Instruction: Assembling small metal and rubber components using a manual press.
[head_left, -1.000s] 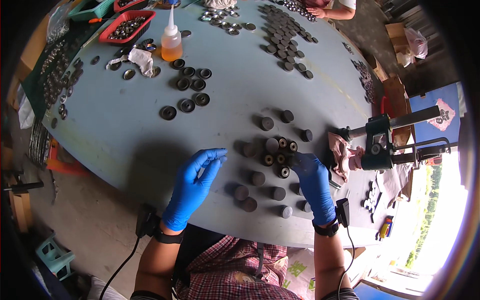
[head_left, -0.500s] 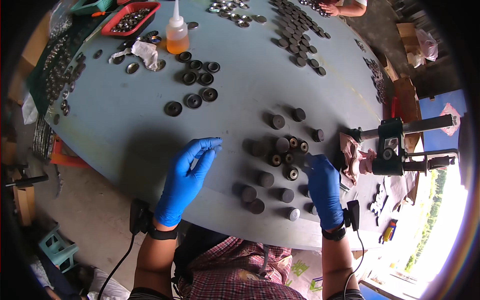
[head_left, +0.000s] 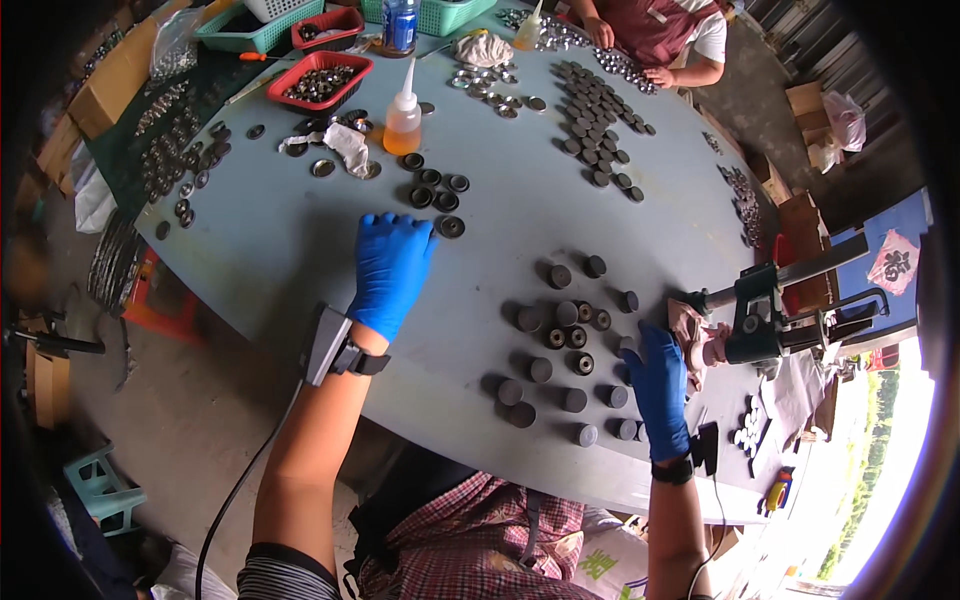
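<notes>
My left hand (head_left: 393,270), in a blue glove, reaches over the table with its fingers curled down. It lies beside a dark ring-shaped cap (head_left: 451,227) and covers the spot to the left of it. What its fingertips hold, if anything, is hidden. Just beyond are several similar open caps (head_left: 446,201). My right hand (head_left: 657,385), also gloved in blue, is over the table's right side with fingers stretched forward and the thumb apart. It is close to a group of black round knobs (head_left: 574,400), some standing with brass-coloured centres (head_left: 582,363) upward.
A green hand press (head_left: 755,310) with pink cloth stands at right. Farther back are a squeeze bottle (head_left: 403,125) of orange liquid, a red basket (head_left: 320,82) of metal parts and many dark discs (head_left: 590,120). Another person (head_left: 665,35) works at the far edge.
My left hand has moved forward to the open caps, its fingers turning downward. My right hand has shifted slightly right, its fingers straightening. The view has tilted up, showing more of the far side.
</notes>
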